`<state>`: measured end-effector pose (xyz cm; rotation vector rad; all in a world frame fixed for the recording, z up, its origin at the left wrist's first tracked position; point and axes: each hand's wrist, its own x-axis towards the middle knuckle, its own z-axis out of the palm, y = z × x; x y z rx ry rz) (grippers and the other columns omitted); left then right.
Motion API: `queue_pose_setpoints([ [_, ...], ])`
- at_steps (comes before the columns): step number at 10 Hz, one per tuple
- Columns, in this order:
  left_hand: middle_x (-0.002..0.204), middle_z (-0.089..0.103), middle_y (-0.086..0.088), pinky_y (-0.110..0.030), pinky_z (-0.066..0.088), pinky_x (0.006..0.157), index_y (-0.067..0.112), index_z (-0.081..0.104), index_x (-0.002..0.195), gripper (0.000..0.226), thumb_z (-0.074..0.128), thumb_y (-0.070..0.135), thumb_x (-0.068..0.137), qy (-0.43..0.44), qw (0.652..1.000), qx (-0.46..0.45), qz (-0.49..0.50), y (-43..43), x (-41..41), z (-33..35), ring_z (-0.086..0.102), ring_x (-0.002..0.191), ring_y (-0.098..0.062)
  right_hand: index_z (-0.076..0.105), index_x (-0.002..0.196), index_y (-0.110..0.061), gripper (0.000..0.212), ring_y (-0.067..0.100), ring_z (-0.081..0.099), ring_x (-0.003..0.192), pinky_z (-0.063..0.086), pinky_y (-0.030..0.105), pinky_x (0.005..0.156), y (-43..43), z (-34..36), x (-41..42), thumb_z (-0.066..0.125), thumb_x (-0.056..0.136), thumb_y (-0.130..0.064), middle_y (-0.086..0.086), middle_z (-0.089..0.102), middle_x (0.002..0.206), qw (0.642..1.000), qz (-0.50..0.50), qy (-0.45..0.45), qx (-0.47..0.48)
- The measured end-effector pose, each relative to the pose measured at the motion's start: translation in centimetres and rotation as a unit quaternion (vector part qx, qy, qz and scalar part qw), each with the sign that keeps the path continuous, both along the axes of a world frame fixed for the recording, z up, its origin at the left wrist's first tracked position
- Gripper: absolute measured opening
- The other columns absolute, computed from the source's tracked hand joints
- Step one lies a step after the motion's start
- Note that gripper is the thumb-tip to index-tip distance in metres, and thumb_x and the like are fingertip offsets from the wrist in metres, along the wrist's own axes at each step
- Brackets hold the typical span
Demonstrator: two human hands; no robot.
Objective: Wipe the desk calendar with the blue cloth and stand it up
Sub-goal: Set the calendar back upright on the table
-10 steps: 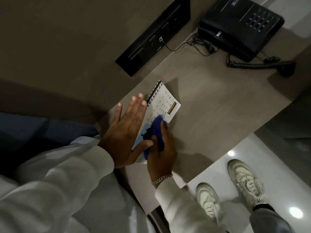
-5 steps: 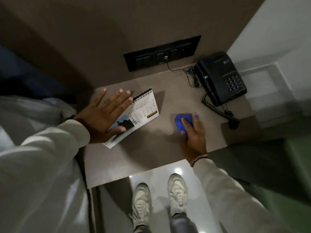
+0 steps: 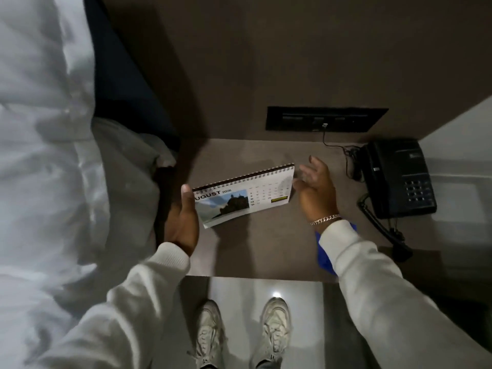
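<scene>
Dim light is falling across the brown desk (image 3: 239, 251) that is running along a dark wall panel, with a black telephone (image 3: 399, 179) sitting at its far right and a socket strip (image 3: 327, 119) set into the wall above. I am gripping the left end of the desk calendar (image 3: 245, 194) with my left hand (image 3: 182, 222), thumb pressing over the front edge and fingers wrapping behind, so that the August page is tilting up toward me with the spiral binding on top. I cannot tell whether its lower edge is touching the desk. My right hand (image 3: 315, 190) is hovering just beside the calendar's right end, palm spread and fingers loose, holding nothing; I judge it is coming in to steady that side while I am splaying the base. I am leaving the blue cloth (image 3: 323, 255) lying on the near right part of the desk, mostly hidden under my right sleeve (image 3: 372, 275), which suggests the wiping is finished and both hands are being freed for standing the calendar up.
</scene>
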<state>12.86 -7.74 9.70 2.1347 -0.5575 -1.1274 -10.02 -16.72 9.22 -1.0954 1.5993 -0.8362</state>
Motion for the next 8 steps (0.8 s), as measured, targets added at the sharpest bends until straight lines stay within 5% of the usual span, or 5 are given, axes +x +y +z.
queue_pose_setpoints([
  [2, 0.144, 0.053, -0.011, -0.05, 0.031, 0.115, 0.022, 0.052, 0.137, 0.108, 0.018, 0.09, 0.061, 0.033, 0.999, -0.02, 0.017, -1.7, 1.3, 0.1, 0.048, 0.133, -0.03, 0.042, 0.139, -0.003, 0.061, -0.003, 0.066, 0.095, 0.048, 0.002, 0.066, -0.6, -0.1, 0.7, 0.052, 0.083, 0.019, -0.013, 0.064, 0.107, 1.0, 0.017, -0.004, 0.01],
  [3, 0.145, 0.052, -0.01, -0.05, 0.031, 0.116, 0.021, 0.052, 0.137, 0.104, 0.023, 0.088, 0.062, 0.037, 0.998, -0.05, 0.006, -4.4, 2.4, 0.7, 0.046, 0.135, -0.031, 0.038, 0.14, -0.013, 0.067, 0.011, 0.065, 0.092, 0.051, 0.019, 0.071, -1.1, 0.0, 1.5, 0.048, 0.082, 0.02, 0.013, 0.068, 0.115, 0.998, -0.027, -0.05, 0.005],
  [5, 0.136, 0.06, -0.013, -0.049, 0.038, 0.111, 0.018, 0.059, 0.13, 0.094, 0.019, 0.081, 0.073, -0.01, 0.996, -0.082, -0.036, -10.8, 3.5, 1.8, 0.053, 0.128, -0.033, 0.038, 0.139, -0.011, 0.066, 0.011, 0.059, 0.08, 0.05, 0.023, 0.074, -5.0, -0.5, 3.0, 0.045, 0.081, 0.02, -0.008, 0.057, 0.081, 0.994, -0.071, -0.053, -0.059],
  [7, 0.131, 0.063, -0.011, -0.034, 0.035, 0.107, 0.02, 0.064, 0.122, 0.076, 0.019, 0.07, 0.087, -0.026, 0.995, -0.079, -0.053, -13.0, 4.1, 0.7, 0.055, 0.124, -0.032, 0.033, 0.143, -0.011, 0.071, -0.017, 0.063, 0.075, 0.046, 0.0, 0.056, -6.6, -0.8, 4.3, 0.045, 0.081, 0.021, -0.008, 0.064, 0.105, 0.996, -0.056, -0.043, -0.06],
  [8, 0.133, 0.061, -0.012, -0.027, 0.025, 0.089, 0.018, 0.064, 0.123, 0.066, 0.02, 0.059, 0.096, -0.083, 0.992, -0.051, -0.083, -13.0, 4.2, 0.9, 0.052, 0.124, -0.032, 0.031, 0.145, -0.008, 0.074, -0.005, 0.062, 0.096, 0.047, 0.0, 0.067, -6.2, -0.4, 4.6, 0.047, 0.08, 0.022, -0.026, 0.055, 0.104, 0.997, -0.048, -0.038, -0.049],
])
